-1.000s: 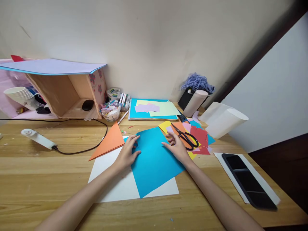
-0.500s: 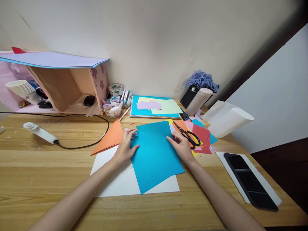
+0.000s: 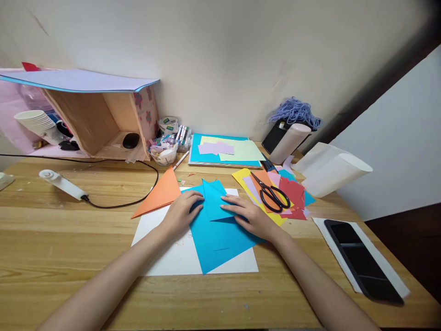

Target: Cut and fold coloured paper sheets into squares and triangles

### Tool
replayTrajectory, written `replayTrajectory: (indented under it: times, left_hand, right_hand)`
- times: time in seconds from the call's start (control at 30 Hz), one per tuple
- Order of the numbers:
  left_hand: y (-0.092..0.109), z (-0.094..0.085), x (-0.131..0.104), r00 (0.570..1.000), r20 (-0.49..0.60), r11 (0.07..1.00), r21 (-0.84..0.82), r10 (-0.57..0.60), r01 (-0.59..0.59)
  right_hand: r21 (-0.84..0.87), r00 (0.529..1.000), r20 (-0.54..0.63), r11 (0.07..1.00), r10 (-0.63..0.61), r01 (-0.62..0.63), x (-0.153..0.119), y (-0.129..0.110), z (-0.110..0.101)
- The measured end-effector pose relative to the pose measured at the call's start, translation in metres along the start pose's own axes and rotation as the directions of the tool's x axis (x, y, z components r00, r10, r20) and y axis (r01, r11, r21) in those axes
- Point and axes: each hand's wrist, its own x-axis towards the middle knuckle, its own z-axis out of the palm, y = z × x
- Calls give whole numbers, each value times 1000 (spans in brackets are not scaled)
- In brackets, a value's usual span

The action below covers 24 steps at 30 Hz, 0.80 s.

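Note:
A sheet of blue paper lies at a slant over a white sheet, its far right corner folded over toward the left as a pointed flap. My right hand rests on this flap with spread fingers; part of the thumb side covers the paper below. At the sheet's left edge is my left hand, fingers stretched onto the blue paper beside the flap. A folded orange paper lies just beyond my left wrist. Black-handled scissors lie past my right hand, on coloured paper scraps.
A corded white tool and an open box are at left. Behind stand a tub of scraps, markers and a paper stack. At right are a white paper roll and a phone.
The blue sheet's far right corner has been turned over to the left. My right hand has moved left with it onto the flap, uncovering yellow paper. My left hand has shifted slightly right.

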Motion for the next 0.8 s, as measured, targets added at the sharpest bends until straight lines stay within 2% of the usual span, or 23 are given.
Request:
replayTrajectory:
  times: [0.4, 0.8]
  left_hand:
    - [0, 1, 0, 1000, -5, 1000, 11, -22, 22]
    - [2, 5, -2, 1000, 9, 999, 35, 29, -29]
  right_hand:
    - [28, 1000, -9, 1000, -9, 9, 3, -2, 1]
    - [43, 1000, 4, 999, 9, -9, 3, 0, 1]
